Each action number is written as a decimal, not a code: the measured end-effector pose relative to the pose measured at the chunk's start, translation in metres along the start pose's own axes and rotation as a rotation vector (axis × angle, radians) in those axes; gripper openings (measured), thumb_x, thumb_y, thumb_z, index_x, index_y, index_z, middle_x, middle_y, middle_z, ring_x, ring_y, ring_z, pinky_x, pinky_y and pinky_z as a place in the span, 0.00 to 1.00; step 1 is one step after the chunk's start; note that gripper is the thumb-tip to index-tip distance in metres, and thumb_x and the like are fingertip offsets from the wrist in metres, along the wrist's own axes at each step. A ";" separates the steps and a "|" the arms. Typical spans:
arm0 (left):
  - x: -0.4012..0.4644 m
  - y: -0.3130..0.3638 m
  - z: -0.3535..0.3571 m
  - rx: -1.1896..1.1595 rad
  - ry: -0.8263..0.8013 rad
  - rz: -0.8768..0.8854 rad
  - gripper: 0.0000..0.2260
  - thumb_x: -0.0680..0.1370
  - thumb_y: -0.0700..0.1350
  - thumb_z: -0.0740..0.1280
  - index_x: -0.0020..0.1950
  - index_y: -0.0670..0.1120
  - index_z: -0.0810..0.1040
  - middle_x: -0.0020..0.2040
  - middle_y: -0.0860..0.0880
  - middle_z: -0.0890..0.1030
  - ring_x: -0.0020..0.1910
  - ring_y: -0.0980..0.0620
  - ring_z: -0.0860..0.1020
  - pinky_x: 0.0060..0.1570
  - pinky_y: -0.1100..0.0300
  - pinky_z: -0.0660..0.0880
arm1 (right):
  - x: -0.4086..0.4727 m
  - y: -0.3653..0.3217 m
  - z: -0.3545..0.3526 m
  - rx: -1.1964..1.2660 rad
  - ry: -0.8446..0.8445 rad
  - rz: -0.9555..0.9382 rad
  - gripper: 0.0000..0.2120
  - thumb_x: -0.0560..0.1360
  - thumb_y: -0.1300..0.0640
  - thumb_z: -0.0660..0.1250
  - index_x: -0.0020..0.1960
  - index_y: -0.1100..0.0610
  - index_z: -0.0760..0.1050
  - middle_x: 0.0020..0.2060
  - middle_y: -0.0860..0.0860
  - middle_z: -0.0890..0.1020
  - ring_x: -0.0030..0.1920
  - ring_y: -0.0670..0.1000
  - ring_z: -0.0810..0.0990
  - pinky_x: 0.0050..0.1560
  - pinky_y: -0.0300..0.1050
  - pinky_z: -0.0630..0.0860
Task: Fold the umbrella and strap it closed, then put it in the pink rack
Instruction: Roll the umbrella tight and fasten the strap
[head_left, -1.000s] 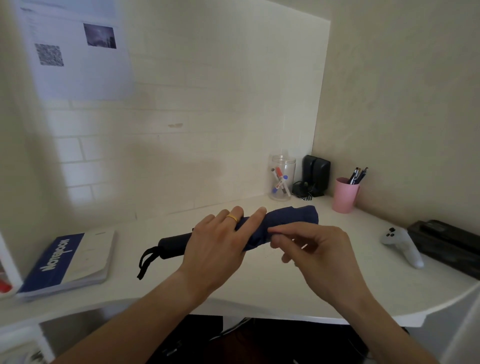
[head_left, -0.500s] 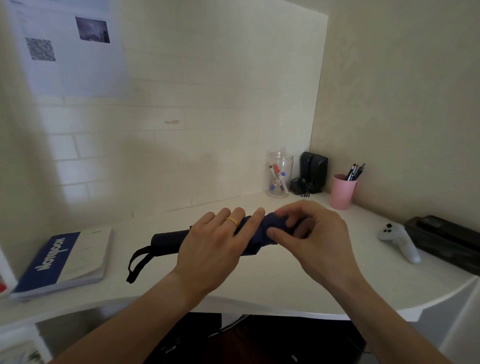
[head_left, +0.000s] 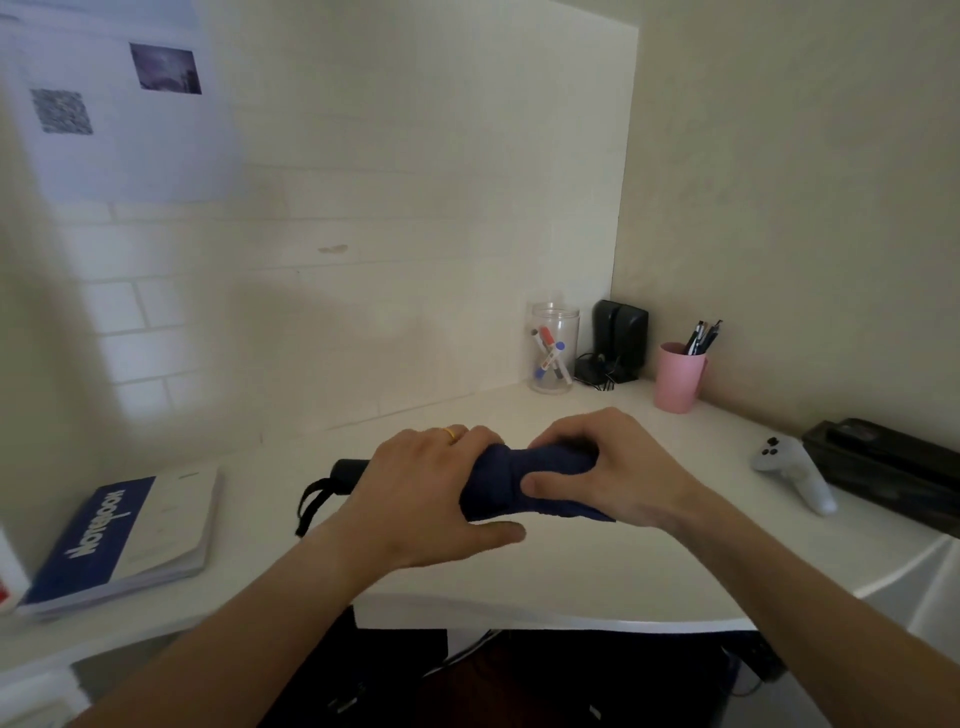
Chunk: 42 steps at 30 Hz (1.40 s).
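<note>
Both hands hold the blue umbrella (head_left: 498, 480) on the worktop (head_left: 597, 566). The left hand (head_left: 415, 499) and right hand (head_left: 602, 467) have fingers wrapped tight around it.

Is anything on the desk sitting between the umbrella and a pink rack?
No pink rack is in view, so that path cannot be judged. Both the left hand and right hand already grip the umbrella. The only pink thing is a pen cup.

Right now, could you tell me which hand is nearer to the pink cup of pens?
The right hand. It grips the umbrella's end towards the pink cup; the left hand grips farther away, by the handle.
</note>
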<state>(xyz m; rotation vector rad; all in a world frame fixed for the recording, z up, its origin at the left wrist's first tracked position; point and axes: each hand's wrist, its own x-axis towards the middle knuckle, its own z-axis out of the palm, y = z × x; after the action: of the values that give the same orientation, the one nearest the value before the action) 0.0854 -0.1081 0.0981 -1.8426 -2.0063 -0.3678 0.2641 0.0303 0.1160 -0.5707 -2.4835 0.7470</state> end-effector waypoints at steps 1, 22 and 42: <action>0.004 -0.003 -0.004 -0.023 -0.081 0.004 0.31 0.69 0.75 0.66 0.66 0.60 0.71 0.53 0.59 0.82 0.49 0.55 0.81 0.53 0.54 0.77 | -0.001 0.002 0.005 0.008 0.019 -0.012 0.11 0.67 0.45 0.76 0.48 0.46 0.85 0.40 0.43 0.88 0.42 0.44 0.85 0.49 0.53 0.84; 0.034 -0.003 0.009 -0.617 -0.084 -0.272 0.23 0.71 0.62 0.77 0.59 0.52 0.78 0.49 0.55 0.85 0.46 0.55 0.83 0.48 0.56 0.80 | 0.038 0.001 -0.006 -0.114 0.030 -0.065 0.35 0.65 0.52 0.82 0.67 0.49 0.72 0.53 0.45 0.81 0.48 0.46 0.82 0.50 0.40 0.81; 0.050 -0.032 -0.024 -2.121 0.545 -0.828 0.11 0.74 0.44 0.77 0.36 0.44 0.77 0.32 0.48 0.78 0.29 0.50 0.78 0.38 0.55 0.79 | -0.027 -0.009 0.075 0.373 0.083 0.142 0.14 0.72 0.44 0.73 0.42 0.55 0.80 0.27 0.49 0.77 0.25 0.48 0.71 0.30 0.42 0.66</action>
<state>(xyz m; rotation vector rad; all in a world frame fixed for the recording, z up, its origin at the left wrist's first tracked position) 0.0528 -0.0775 0.1439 -0.6568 -1.4233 -3.5513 0.2423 -0.0201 0.0578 -0.6254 -2.1684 1.1827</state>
